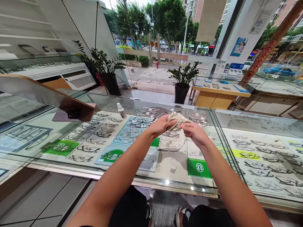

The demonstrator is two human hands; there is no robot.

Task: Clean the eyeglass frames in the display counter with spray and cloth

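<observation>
Over the glass counter, my left hand [163, 124] is closed around a bunched beige cleaning cloth [175, 118]. Close beside it, my right hand [193, 131] pinches at the cloth's right edge. A thin dark line there looks like part of a pair of eyeglasses, mostly covered by the cloth and fingers. Below the hands, a thin-rimmed pair of glasses [171, 148] shows at the counter. A white spray bottle [121, 110] stands on the glass to the left of my hands.
The glass display counter [165, 182] holds several rows of eyeglasses [88, 148] and green logo cards [199, 168]. At the left, a tilted mirror-like panel [47, 94] rests on the counter. Potted plants [181, 91] and a wooden display table [219, 96] stand beyond.
</observation>
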